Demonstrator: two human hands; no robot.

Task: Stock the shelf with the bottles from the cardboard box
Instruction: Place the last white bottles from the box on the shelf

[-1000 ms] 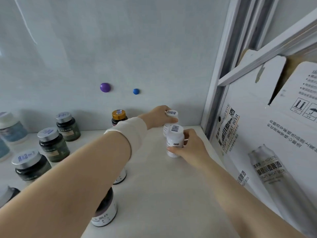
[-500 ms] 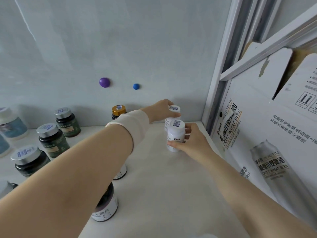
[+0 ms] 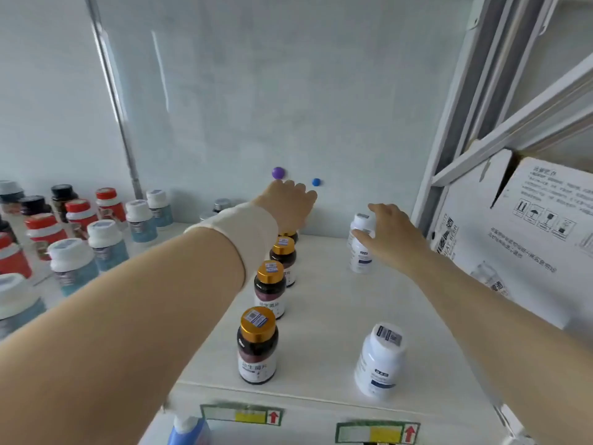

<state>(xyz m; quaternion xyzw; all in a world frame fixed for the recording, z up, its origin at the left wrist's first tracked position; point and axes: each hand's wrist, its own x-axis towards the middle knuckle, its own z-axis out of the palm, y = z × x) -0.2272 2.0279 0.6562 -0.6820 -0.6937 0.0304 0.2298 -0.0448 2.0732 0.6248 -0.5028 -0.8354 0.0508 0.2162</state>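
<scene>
Two white bottles stand one behind the other at the shelf's back right, the rear one [image 3: 363, 220] and the front one [image 3: 360, 261]. My right hand [image 3: 390, 239] hovers at their right side with fingers spread; its thumb lies against the front bottle without gripping it. My left hand [image 3: 290, 203] is raised near the back wall, fingers loosely bent and holding nothing, above a row of several gold-capped dark bottles [image 3: 270, 289]. A third white bottle [image 3: 380, 358] stands alone near the shelf's front edge. The cardboard box [image 3: 529, 239] leans at the right.
The white shelf board [image 3: 324, 303] has price tags along its front edge [image 3: 244, 415]. At the left stand many red-capped bottles [image 3: 45, 229] and white-capped blue bottles [image 3: 106, 242]. A purple magnet [image 3: 278, 172] and a blue magnet [image 3: 316, 182] stick to the back wall. A metal upright [image 3: 449, 175] borders the right.
Both hands have let go of the two white bottles at the back right. My left hand lifted away to the left; my right hand opened. The view pulled back, showing the shelf's front.
</scene>
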